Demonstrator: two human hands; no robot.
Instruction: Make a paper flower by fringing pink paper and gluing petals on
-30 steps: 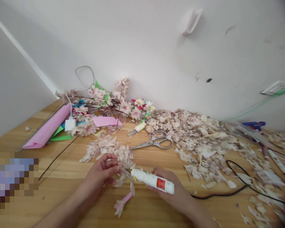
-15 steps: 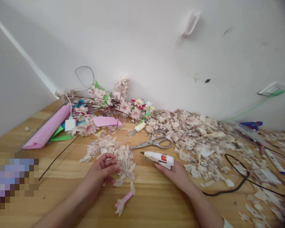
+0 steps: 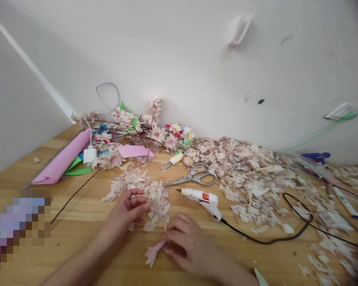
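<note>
My left hand [image 3: 133,208] hovers over the near edge of a small heap of pale dried petals [image 3: 134,180]. Its fingers are curved and apart, with nothing visible between them. At the front, my right hand [image 3: 191,244] has its fingertips closed about the end of the pink stem of a small pink-and-white flower [image 3: 151,254]; the hand hides the stem's tip. A white glue gun [image 3: 200,196] lies on its side behind my right hand, its nozzle to the left. Grey-handled scissors [image 3: 193,176] lie just beyond it.
Finished flower branches [image 3: 128,123] lie along the wall, beside a pink paper roll [image 3: 64,157] and a white charger [image 3: 90,155]. A large petal pile [image 3: 244,171] covers the right. A black cord [image 3: 265,241] loops there. A yellow-handled knife [image 3: 174,159] sits behind the scissors.
My right hand has let go of the glue gun, leaving it on the table, and has moved left and nearer to the flower's stem. My left hand has barely moved.
</note>
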